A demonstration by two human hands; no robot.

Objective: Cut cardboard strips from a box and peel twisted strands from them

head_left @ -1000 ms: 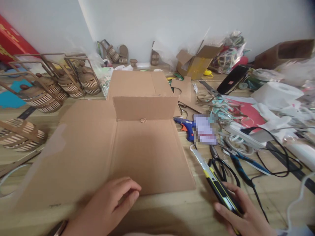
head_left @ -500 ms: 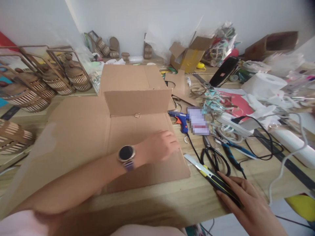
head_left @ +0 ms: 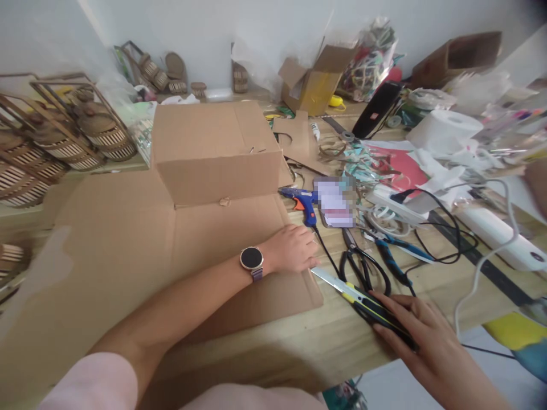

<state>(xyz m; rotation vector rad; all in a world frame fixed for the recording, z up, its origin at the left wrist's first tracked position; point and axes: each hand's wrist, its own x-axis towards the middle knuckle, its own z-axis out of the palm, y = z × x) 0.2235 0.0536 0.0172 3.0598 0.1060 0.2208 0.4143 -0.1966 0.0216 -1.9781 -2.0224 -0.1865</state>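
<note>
A large flattened cardboard box (head_left: 115,245) spreads over the table in front of me, one flap standing upright at its back. My left hand (head_left: 294,249), with a watch on the wrist, rests at the right edge of the cardboard. Its fingers curl down over that edge; the fingertips are partly hidden. In my right hand (head_left: 421,333) is a black and yellow utility knife (head_left: 376,312) with its blade out. The blade tip points left, close to my left fingertips. Black-handled scissors (head_left: 363,265) lie just beyond the knife.
Beyond the cardboard's right edge lie a blue glue gun (head_left: 305,205), a phone (head_left: 335,205) and blue-handled pliers (head_left: 395,259). A power strip (head_left: 395,204) and cables are farther right. Bamboo lanterns (head_left: 102,134) stand at the left. An open carton (head_left: 314,85) sits at the back.
My left hand has shifted right along the cardboard to its edge, and its fingers now curl there. The view has turned slightly right. My right hand keeps hold of the utility knife.
</note>
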